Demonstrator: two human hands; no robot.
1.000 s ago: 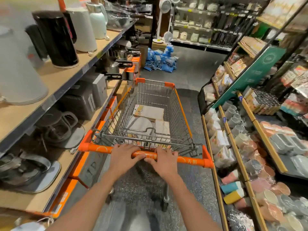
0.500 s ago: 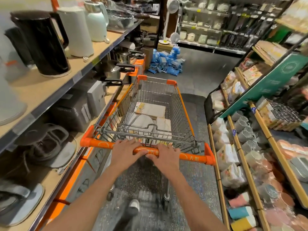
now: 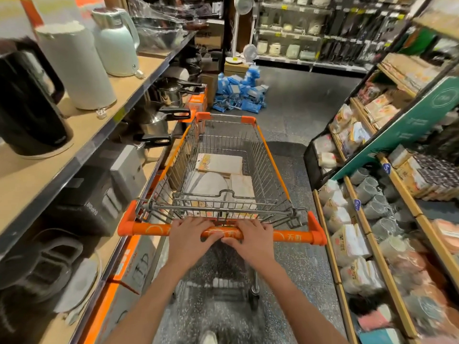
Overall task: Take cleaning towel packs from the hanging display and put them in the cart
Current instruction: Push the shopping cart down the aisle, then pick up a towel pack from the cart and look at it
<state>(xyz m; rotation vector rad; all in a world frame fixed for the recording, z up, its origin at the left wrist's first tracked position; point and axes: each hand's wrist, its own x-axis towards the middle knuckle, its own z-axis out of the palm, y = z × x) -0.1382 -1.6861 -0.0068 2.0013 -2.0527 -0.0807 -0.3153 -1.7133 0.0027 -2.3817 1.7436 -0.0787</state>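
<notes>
Both hands' fingers (image 3: 198, 223) over the cart (image 3: 268, 155) handle, side by side.

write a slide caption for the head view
Both hands, left and right, grip the orange cart handle in a housewares aisle.

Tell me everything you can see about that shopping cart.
The shopping cart is a silver wire basket with orange plastic corner caps, side rails and an orange handle bar printed with pale marks. It stands upright in the aisle, close beside the left shelving. A folded wire child seat lies at its near end. Flat pale packs lie inside. The left hand and right hand grip the handle side by side.
</notes>
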